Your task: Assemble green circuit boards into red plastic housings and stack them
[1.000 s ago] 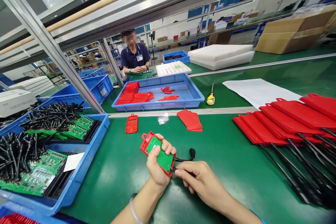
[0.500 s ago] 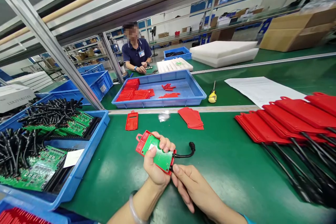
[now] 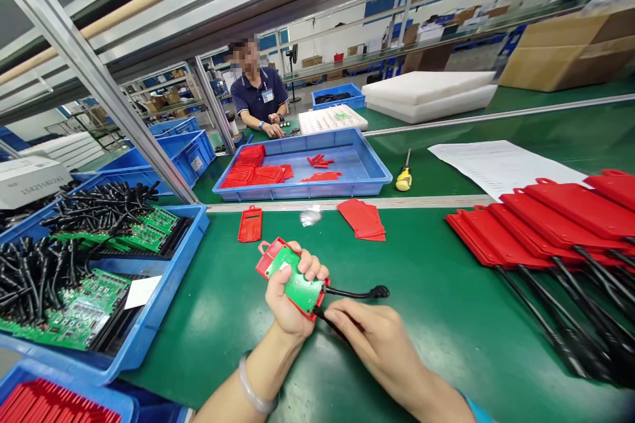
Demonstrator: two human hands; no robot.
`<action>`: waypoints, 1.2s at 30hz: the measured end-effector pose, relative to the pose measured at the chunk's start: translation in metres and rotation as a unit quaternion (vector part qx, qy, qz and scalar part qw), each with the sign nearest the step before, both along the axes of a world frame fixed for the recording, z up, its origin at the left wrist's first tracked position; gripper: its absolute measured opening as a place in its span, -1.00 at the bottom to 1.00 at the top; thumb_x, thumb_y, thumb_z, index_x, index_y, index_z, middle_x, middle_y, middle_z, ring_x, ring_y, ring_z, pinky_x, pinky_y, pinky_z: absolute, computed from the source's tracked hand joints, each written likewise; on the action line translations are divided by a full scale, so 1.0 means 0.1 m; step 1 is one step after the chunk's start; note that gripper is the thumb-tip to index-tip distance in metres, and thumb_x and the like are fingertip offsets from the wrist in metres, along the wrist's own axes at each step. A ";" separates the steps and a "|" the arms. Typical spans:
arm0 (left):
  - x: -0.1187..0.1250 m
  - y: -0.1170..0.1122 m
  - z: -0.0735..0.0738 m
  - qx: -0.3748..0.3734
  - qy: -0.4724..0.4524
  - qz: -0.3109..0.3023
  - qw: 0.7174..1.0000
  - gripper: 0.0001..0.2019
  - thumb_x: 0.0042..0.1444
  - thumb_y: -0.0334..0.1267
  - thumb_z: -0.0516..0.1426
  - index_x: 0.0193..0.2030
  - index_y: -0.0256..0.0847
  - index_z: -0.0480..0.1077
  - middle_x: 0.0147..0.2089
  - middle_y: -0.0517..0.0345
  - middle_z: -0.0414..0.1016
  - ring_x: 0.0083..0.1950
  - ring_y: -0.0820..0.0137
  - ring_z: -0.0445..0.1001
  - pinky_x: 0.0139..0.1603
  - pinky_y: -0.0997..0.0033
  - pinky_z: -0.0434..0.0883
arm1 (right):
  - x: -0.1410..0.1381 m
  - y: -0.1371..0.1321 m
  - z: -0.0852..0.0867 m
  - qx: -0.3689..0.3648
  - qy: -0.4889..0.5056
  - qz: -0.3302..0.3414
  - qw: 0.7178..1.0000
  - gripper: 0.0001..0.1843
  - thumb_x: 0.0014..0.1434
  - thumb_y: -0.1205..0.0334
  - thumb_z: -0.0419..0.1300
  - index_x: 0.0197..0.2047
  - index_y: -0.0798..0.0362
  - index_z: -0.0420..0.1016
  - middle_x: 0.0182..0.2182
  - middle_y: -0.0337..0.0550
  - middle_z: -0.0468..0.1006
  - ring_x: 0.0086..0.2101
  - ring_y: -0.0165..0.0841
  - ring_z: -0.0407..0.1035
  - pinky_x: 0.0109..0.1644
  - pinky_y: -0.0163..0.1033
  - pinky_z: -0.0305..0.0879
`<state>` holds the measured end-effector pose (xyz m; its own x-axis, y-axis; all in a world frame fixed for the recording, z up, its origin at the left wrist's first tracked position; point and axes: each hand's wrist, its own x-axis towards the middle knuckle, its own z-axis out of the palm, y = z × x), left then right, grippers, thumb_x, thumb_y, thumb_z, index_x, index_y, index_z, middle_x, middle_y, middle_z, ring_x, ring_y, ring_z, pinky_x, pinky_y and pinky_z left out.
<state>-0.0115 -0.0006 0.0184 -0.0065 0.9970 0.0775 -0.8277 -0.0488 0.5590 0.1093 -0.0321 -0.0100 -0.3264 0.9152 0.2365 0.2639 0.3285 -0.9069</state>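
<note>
My left hand (image 3: 289, 304) is wrapped round a red plastic housing (image 3: 268, 255), its thumb pressed on the green circuit board (image 3: 299, 285) seated inside. Two black cables leave the housing's near right end. One cable (image 3: 357, 293) lies free, pointing right, with a bulky connector at its tip. The other cable (image 3: 325, 319) is pinched between the thumb and fingers of my right hand (image 3: 370, 330), just outside the housing. Beyond my hands, a red cover with a window (image 3: 251, 224), a small clear plastic bag (image 3: 310, 215) and several flat red panels (image 3: 362, 219) lie on the green table.
At left, a blue bin (image 3: 163, 317) holds circuit boards with black cables. Several finished-looking red units (image 3: 540, 218) with cables are stacked at right. A blue tray (image 3: 302, 193) of red parts and a yellow screwdriver (image 3: 404, 177) stand behind; a co-worker (image 3: 260, 92) is across the bench.
My right hand has moved right, away from the housing's edge, and now pinches the lower cable further out. The free cable has swung from curling upward to lying straighter toward the right.
</note>
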 end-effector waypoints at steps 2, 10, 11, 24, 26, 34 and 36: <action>-0.01 0.02 0.01 -0.012 -0.013 -0.001 1.000 -0.75 -0.11 -0.18 0.12 -0.26 -0.16 0.26 -0.46 0.27 -0.05 -0.47 0.49 0.01 -0.38 0.41 0.13 | 0.09 0.03 0.07 0.203 -0.075 -0.087 0.972 -0.72 0.30 0.16 0.04 -0.34 0.08 0.47 -0.47 -0.10 0.49 -0.43 -0.32 0.32 -0.32 -0.22 0.17; 0.02 -0.02 -0.02 0.017 -0.025 -0.012 0.999 -0.77 -0.09 -0.21 0.11 -0.25 -0.18 0.27 -0.46 0.25 -0.02 -0.46 0.48 0.01 -0.37 0.41 0.10 | 0.07 0.08 0.01 0.237 -0.198 -0.087 0.947 -0.58 0.40 0.19 -0.17 -0.40 0.07 0.38 -0.54 -0.18 0.40 -0.52 -0.36 0.22 -0.38 -0.23 0.03; 0.03 -0.02 -0.02 0.025 -0.022 -0.009 0.999 -0.77 -0.10 -0.21 0.11 -0.26 -0.18 0.27 -0.46 0.25 -0.02 -0.46 0.48 0.01 -0.37 0.40 0.10 | 0.05 0.07 0.00 0.199 -0.183 -0.078 0.960 -0.56 0.40 0.17 -0.17 -0.45 0.05 0.33 -0.57 -0.20 0.39 -0.54 -0.38 0.23 -0.40 -0.25 0.04; 0.01 0.00 -0.03 -0.056 -0.122 -0.045 0.990 -0.78 -0.14 -0.26 0.10 -0.29 -0.21 0.24 -0.45 0.29 -0.13 -0.48 0.51 -0.01 -0.39 0.45 0.12 | 0.06 0.12 0.04 0.169 -0.092 -0.058 0.980 -0.58 0.35 0.14 -0.07 -0.49 0.08 0.37 -0.61 -0.21 0.35 -0.55 -0.39 0.17 -0.43 -0.26 0.02; 0.01 -0.02 -0.01 -0.030 -0.095 -0.022 0.995 -0.77 -0.16 -0.25 0.11 -0.30 -0.19 0.23 -0.46 0.29 -0.13 -0.48 0.51 -0.02 -0.39 0.44 0.11 | -0.03 0.07 0.03 -0.006 0.011 -0.037 0.999 -0.53 0.32 -0.01 -0.06 -0.53 0.06 0.32 -0.67 -0.27 0.27 -0.61 -0.43 0.11 -0.51 -0.30 0.00; -0.01 -0.04 0.05 0.015 -0.076 -0.035 0.996 -0.76 -0.17 -0.23 0.11 -0.32 -0.20 0.22 -0.48 0.29 -0.11 -0.49 0.50 -0.05 -0.41 0.44 0.07 | -0.18 0.01 -0.04 -0.183 0.200 -0.012 0.963 -0.47 0.17 -0.21 0.06 -0.53 0.10 0.33 -0.69 -0.29 0.26 -0.62 -0.46 0.11 -0.52 -0.35 0.05; -0.04 -0.04 0.06 0.031 -0.058 -0.052 0.996 -0.76 -0.18 -0.22 0.12 -0.32 -0.21 0.22 -0.48 0.28 -0.09 -0.49 0.51 -0.05 -0.41 0.43 0.07 | -0.13 0.04 -0.04 -0.169 0.177 -0.010 0.970 -0.49 0.16 -0.17 0.10 -0.53 0.12 0.39 -0.63 -0.22 0.37 -0.57 -0.43 0.21 -0.47 -0.34 0.12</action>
